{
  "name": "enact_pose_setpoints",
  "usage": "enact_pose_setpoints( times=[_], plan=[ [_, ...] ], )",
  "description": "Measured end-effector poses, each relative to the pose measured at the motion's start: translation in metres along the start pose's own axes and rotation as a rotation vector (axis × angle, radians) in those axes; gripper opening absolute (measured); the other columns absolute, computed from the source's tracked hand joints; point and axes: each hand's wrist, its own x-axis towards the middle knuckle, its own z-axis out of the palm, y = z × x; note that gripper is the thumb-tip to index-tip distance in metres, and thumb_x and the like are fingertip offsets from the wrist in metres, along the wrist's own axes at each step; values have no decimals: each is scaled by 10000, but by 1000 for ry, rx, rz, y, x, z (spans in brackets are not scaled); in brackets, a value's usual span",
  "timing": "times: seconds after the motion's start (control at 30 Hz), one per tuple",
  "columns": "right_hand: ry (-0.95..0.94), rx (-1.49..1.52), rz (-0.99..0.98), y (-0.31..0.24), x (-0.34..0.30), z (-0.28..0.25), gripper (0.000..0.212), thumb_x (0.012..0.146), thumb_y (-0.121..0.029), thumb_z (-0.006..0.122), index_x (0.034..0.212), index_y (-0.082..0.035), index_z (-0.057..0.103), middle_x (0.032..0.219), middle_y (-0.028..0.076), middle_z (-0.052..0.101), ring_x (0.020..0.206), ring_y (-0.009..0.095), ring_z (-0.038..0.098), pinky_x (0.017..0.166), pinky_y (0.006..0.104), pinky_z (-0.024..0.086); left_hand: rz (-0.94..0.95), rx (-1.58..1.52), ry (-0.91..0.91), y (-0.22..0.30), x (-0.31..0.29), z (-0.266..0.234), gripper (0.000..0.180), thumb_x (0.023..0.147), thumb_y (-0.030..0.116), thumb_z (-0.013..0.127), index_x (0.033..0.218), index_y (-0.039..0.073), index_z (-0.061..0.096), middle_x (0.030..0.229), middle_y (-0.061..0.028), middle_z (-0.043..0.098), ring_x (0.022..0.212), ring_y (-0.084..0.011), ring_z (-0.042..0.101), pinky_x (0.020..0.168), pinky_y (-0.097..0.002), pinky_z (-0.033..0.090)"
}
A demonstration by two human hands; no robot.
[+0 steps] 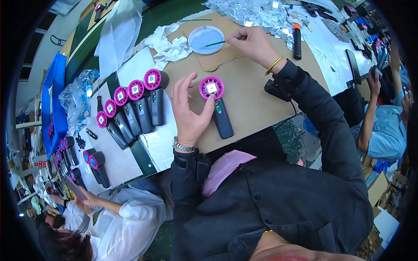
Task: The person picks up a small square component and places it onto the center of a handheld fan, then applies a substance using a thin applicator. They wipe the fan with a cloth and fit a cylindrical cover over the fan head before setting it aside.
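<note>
My right hand (252, 43) pinches a thin green stick (215, 44). The tip of the stick reaches into a round white dish (190, 40) of grey paste. In front of me lies a dark grey handheld device (223, 122) with a round pink head and a white square at its centre. My left hand (189, 108) is beside it, open, fingers spread and raised. Its thumb tip meets the lower edge of the pink head, and whether it presses there I cannot tell. Left of that hand, several similar devices (143, 115) lie in a slanted row.
Crumpled white cloth (172, 48) lies left of the dish. An orange and black tool (297, 41) rests on the brown board at the right. Small silvery squares (285, 35) and clear plastic bags (248, 11) are at the back. People sit at both sides; a blue bin (54, 98) stands far left.
</note>
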Motion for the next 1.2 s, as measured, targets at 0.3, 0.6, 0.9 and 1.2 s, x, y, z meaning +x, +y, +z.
enact_pose_setpoints(
  times=[0.3, 0.6, 0.9, 1.2],
  plan=[
    [-39, 80, 68, 2, 6, 10, 355, 962, -307, 837, 1035, 40, 835, 820, 39, 746, 730, 80, 618, 657, 281, 513, 34, 24, -53, -2, 1, -2, 706, 817, 140, 879, 1468, 71, 614, 1336, -118, 676, 1190, -308, 601, 921, -394, 517],
    [-107, 265, 215, 10, 10, 14, 294, 959, -297, 849, 992, -4, 845, 868, 7, 740, 746, 69, 589, 644, 263, 464, 33, 19, -79, -1, 1, -2, 744, 800, 138, 904, 1481, 72, 613, 1315, -110, 686, 1162, -298, 614, 910, -395, 523],
    [-171, 455, 398, 3, 7, -5, 236, 953, -279, 860, 1005, -49, 852, 803, -39, 670, 696, 52, 519, 599, 246, 386, 20, -8, -63, -5, 0, 1, 749, 811, 136, 913, 1493, 70, 610, 1317, -104, 688, 1082, -258, 631, 832, -363, 515],
    [2, 337, 262, 21, -2, -9, 225, 963, -272, 856, 998, -51, 842, 780, -62, 621, 676, 37, 490, 591, 229, 364, 46, -4, -24, -7, 1, 6, 730, 813, 110, 919, 1478, 70, 619, 1333, -102, 691, 1042, -247, 635, 834, -356, 526]
  ],
)
